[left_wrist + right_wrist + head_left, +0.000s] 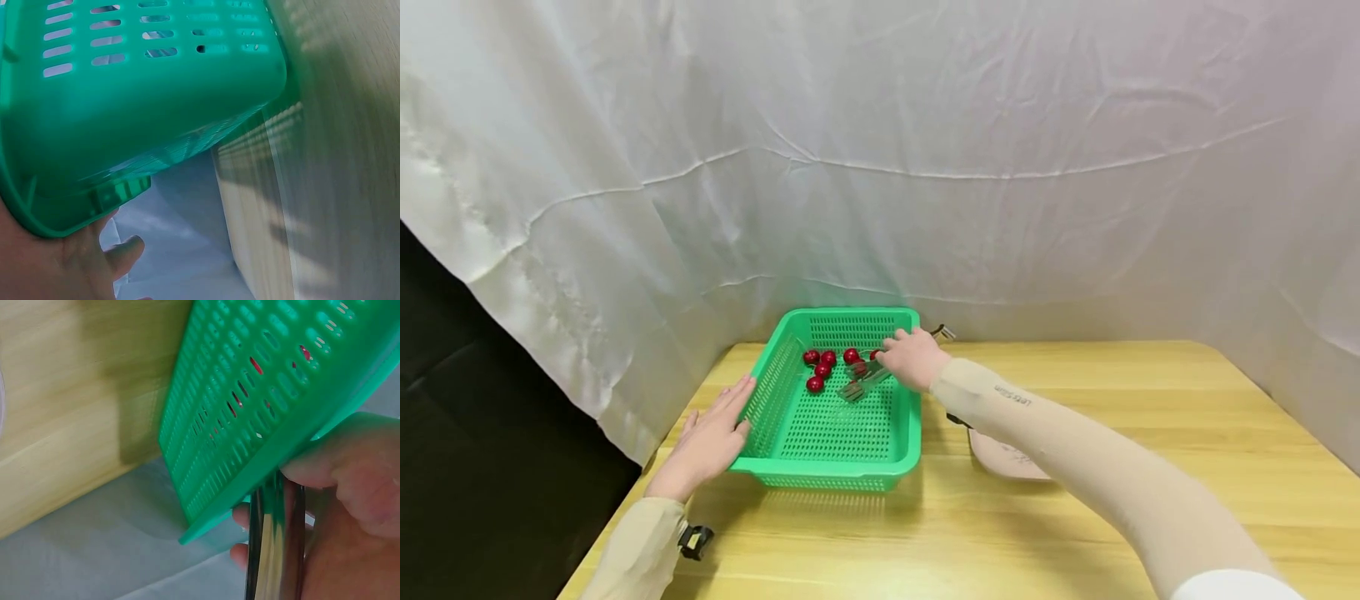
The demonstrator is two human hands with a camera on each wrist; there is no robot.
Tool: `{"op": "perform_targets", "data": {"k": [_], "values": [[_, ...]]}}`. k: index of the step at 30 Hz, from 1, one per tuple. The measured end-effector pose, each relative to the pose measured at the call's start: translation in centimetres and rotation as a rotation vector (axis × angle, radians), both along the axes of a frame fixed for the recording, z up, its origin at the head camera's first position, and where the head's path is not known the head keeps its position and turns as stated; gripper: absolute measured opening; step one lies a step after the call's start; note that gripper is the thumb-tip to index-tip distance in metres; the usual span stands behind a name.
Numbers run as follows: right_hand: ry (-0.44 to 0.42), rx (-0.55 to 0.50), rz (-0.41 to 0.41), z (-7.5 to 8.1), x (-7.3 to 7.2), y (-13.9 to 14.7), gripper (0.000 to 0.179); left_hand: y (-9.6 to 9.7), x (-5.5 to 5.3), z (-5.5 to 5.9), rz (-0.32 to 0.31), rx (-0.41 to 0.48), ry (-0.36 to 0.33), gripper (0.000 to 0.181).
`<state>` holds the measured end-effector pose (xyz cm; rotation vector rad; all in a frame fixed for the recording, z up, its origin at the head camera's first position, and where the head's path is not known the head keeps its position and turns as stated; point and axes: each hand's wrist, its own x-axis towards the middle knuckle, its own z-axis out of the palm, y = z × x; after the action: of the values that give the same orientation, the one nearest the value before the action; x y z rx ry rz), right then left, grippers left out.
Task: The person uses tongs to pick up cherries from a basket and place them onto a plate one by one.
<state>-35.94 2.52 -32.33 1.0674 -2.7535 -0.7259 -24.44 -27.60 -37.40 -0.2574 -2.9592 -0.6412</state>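
Observation:
My right hand grips a pair of metal tongs over the right rim of a green perforated basket. In the head view, the fork-like tips reach down into the basket, spread apart near a cherry. More red cherries lie toward the back of the basket. My left hand rests on the left rim with its fingers stretched along it; the left wrist view shows a finger sticking out past the rim.
A pale pink plate or board lies right of the basket, partly hidden under my right forearm. The wooden table extends to the right. White cloth hangs behind, and a black area is at far left.

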Motion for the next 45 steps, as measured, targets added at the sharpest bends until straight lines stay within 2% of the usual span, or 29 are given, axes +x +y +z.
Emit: {"op": "perform_targets", "data": {"k": [8,18,25,30,37,45], "values": [[0.042,-0.05,0.009,-0.9,-0.5,-0.2,0.035,0.0,-0.2,-0.2,-0.003,0.002,0.0,0.064],[0.126,-0.127,0.088,-1.3,0.1,0.7,0.03,0.3,-0.5,-0.3,-0.005,0.001,0.006,0.063],[0.143,-0.184,0.145,-1.2,0.8,1.8,0.038,0.6,-0.4,-0.1,-0.006,0.013,0.01,0.063],[0.141,-0.23,0.15,-1.2,1.2,2.8,0.045,0.4,-0.3,0.0,-0.01,0.021,0.005,0.064],[0.187,-0.331,0.172,-1.0,1.5,4.3,0.058,0.0,-0.2,0.0,-0.009,0.023,0.005,0.064],[0.218,-0.441,0.174,-0.3,2.4,6.3,0.057,-0.2,-0.2,0.1,-0.012,0.029,0.0,0.064]]}}
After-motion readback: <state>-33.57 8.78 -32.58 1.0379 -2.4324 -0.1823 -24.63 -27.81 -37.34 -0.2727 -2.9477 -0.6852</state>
